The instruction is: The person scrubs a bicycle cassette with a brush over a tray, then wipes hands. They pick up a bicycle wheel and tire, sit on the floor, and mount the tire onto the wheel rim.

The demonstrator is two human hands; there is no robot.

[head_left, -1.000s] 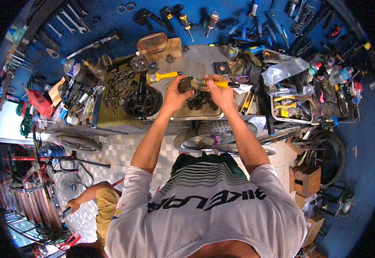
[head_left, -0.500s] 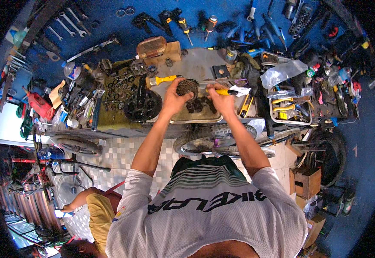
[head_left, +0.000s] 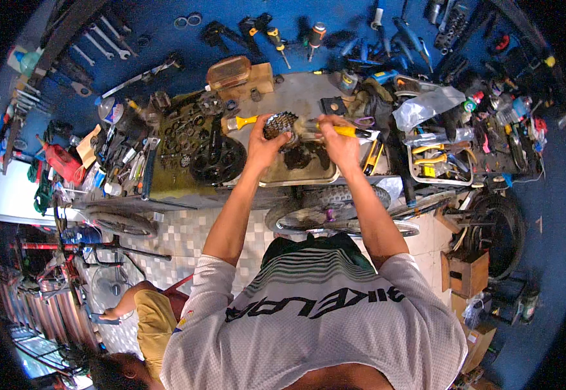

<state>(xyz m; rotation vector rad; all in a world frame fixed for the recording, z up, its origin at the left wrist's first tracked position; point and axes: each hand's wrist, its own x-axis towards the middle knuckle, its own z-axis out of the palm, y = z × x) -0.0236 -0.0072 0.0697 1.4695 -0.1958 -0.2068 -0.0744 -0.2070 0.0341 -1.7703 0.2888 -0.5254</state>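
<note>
A: We're looking down from the head camera. How is the left hand (head_left: pixel 261 148)?

B: It's curled round a stack of bike gears (head_left: pixel 281 123). The fingers and thumb are bent in to hold it by its left and near sides.

A: Where are the gears?

B: Held up over the back part of a shallow tray (head_left: pixel 302 182). The tray sits on the worktop (head_left: pixel 299 91). There's a dark, dirty patch (head_left: pixel 305 157) in it.

A: And the right hand (head_left: pixel 341 144)?

B: It's closed round a brush (head_left: pixel 346 131) with a yellow handle. The hairs point left, at the gears. They look blurry, so I can't tell if they touch.

A: What else is near the hands?

B: Just left of the left hand lies a second yellow brush (head_left: pixel 247 121). Past that is a big black ring with teeth (head_left: pixel 219 159), with an arm on it. On the other side, near the right hand, there's a yellow and black tool (head_left: pixel 374 158).

A: Is somebody else there?

B: Yes, at the lower left. I see another person's yellow-brown sleeve (head_left: pixel 153 318), and a hand with a dark flat thing.
</note>
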